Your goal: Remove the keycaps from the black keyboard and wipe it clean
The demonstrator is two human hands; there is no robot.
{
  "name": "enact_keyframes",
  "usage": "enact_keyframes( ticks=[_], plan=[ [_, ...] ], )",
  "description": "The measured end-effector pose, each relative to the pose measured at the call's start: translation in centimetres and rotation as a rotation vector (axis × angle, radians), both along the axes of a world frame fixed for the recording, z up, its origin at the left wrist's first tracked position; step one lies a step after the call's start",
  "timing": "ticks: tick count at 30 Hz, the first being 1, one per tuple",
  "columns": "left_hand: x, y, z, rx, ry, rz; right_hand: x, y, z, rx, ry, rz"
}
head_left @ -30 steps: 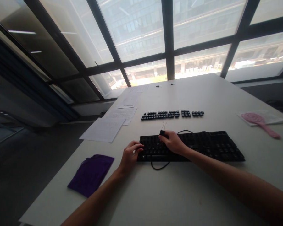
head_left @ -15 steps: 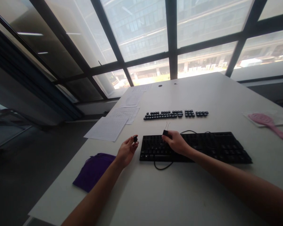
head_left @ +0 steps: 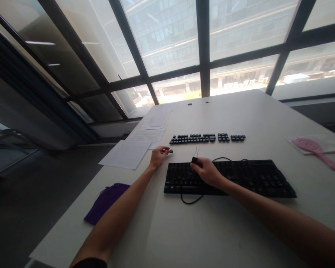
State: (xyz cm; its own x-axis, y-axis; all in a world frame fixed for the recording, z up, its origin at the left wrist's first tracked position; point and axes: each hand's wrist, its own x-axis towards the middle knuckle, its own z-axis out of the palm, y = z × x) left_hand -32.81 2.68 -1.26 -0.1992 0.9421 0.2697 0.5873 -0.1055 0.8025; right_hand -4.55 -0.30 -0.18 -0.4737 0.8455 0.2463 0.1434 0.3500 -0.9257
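Between the fingertips of my left hand is a small black keycap, just in front of the left end of the rows of loose keycaps. My right hand is closed around a keycap puller with a black handle and thin wire loops. It hovers over the left part of the black keyboard, whose keys look partly removed. The keyboard's cable loops out at the front and shows again behind it.
Printed papers lie along the table's left edge. A purple cloth pouch rests beside my left forearm. At the right, a pink hairbrush lies on a clear plastic bag. Windows stand behind the white table.
My left hand has moved forward and a little right with the keycap, from beside the keyboard to near the keycap rows. My right hand stays almost in place.
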Motion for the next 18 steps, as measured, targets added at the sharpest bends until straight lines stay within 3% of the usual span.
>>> enact_keyframes(
  ticks=[6,18],
  plan=[
    [-0.7,3.1,-0.2,0.091,0.190,-0.086,0.0,0.0,0.0,-0.011,-0.005,0.015],
    [-2.0,5.1,-1.7,0.211,0.291,-0.057,-0.1,0.1,-0.2,-0.023,-0.027,0.017]
  ],
)
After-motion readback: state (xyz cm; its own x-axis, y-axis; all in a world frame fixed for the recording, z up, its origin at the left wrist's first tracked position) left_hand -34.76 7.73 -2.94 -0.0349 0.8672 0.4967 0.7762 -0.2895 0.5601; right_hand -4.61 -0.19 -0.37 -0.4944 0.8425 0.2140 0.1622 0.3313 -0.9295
